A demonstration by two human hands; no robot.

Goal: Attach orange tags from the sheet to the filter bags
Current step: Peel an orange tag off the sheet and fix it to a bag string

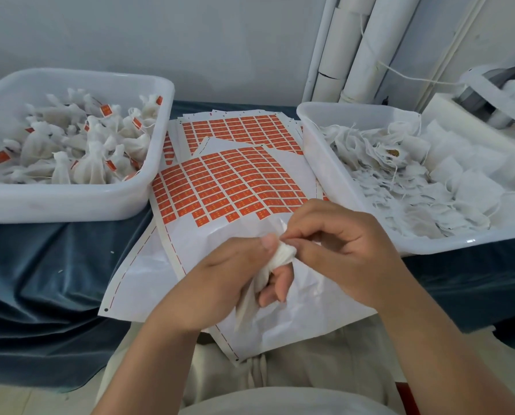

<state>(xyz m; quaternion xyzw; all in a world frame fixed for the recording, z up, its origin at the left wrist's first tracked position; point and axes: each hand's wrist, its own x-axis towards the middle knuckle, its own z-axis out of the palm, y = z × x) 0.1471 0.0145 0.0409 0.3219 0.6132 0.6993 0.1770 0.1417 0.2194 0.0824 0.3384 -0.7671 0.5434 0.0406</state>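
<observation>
Curled round a bag (283, 254), the left hand (220, 283): thumb pressed on top of the gathered neck, lower fingers wrapped beneath, the body of the bag hanging down past the palm. Just beside it and touching, the right hand (334, 235), thumb and forefinger pinched on the tip of that same neck, remaining fingers loosely bent. Possibly something finer caught in the pinch, too small to tell. Both hands together, low and central, above the bare white near part of the sheet (190, 244).

Between two tubs, that sheet, its near edge drooping off the table toward the trousers (295, 372). Across its far half, rows of orange tags (238, 175), the row nearest the hands ragged and broken. Under it and further back, more sheets (244, 127), likewise covered in orange.

At left, the left tub (70, 202), white, heaped with tied bags (91, 163), orange tags dangling among them. At right, the right tub (325, 163), white, piled with flat bags (465, 187) and trailing strings, one lying open with brown filling showing.

Beneath everything, a blue cloth (40, 280), creased, hanging over the front edge. Behind, a pale wall (160, 40). Upright in the corner past the right tub, white pipes (367, 49), with a cord (415, 76) running from them to a white machine (495, 94) at the far right edge.
</observation>
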